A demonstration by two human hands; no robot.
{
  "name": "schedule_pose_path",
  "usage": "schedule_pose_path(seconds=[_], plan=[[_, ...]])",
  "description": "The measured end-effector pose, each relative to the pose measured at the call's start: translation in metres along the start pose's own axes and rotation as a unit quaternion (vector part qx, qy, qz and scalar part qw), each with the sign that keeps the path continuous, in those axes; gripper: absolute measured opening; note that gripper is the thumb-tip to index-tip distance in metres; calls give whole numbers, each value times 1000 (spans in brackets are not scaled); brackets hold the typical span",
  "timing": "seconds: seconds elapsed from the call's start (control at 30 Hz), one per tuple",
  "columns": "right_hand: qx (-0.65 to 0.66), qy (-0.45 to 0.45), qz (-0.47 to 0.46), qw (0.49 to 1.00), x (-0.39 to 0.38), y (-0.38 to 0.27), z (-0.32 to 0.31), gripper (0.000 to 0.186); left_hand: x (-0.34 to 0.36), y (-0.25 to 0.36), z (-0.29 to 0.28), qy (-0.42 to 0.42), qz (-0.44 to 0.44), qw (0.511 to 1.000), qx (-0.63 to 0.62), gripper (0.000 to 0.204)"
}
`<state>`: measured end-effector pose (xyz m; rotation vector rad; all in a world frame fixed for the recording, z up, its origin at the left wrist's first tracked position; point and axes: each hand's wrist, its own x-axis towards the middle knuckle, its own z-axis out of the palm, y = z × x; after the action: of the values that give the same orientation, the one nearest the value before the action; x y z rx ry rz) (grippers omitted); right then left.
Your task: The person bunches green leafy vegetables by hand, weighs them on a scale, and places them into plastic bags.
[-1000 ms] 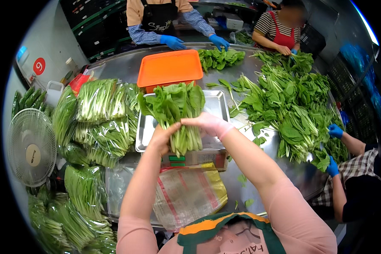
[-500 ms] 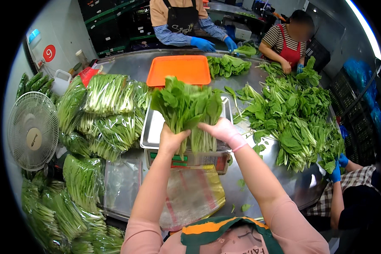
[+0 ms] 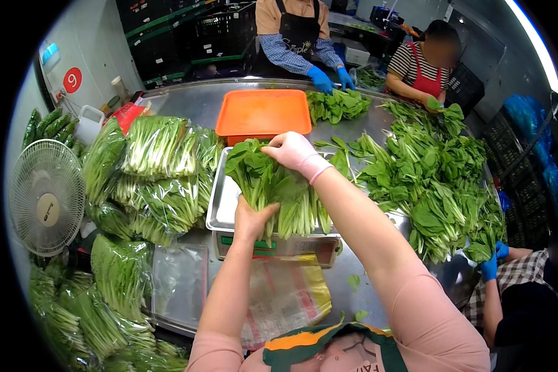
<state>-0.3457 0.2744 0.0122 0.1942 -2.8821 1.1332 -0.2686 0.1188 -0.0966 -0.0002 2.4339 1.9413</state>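
A bunch of leafy greens [image 3: 254, 177] rests over a shallow metal tray [image 3: 216, 201], leaves away from me and pale stems toward me. My left hand [image 3: 255, 218] is closed round the left part of the stems, thumb across the front. Above the bunch, my right hand [image 3: 293, 153], in a thin pale glove, pinches leaves at its far top. Its wrist and forearm hide part of the right side. Under the tray stands a weighing scale [image 3: 226, 243], its front partly covered by stems.
An orange tray [image 3: 263, 111] sits beyond the metal one. Bagged greens [image 3: 155, 146] are stacked left, near a white fan [image 3: 48, 197]. Loose greens [image 3: 440, 180] cover the table's right. A woven sack [image 3: 285, 294] lies in front. Gloved co-workers stand across and at right.
The bunch has come down toward the tray. My right hand has moved from the stems up to the leaf tops; my left still grips the stems. Co-workers' hands across have shifted.
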Motion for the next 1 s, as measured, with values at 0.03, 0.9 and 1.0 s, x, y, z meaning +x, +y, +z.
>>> schedule_pose_path(seconds=[0.03, 0.9, 1.0], plan=[[27, 56, -9, 998, 7, 12, 5, 29, 3, 0, 2, -3, 15, 1000, -27, 59], [681, 210, 102, 694, -207, 20, -57, 23, -103, 49, 36, -156, -66, 943, -285, 27], [697, 269, 154, 646, -244, 21, -52, 20, -118, 35, 45, -142, -164, 887, -409, 17]])
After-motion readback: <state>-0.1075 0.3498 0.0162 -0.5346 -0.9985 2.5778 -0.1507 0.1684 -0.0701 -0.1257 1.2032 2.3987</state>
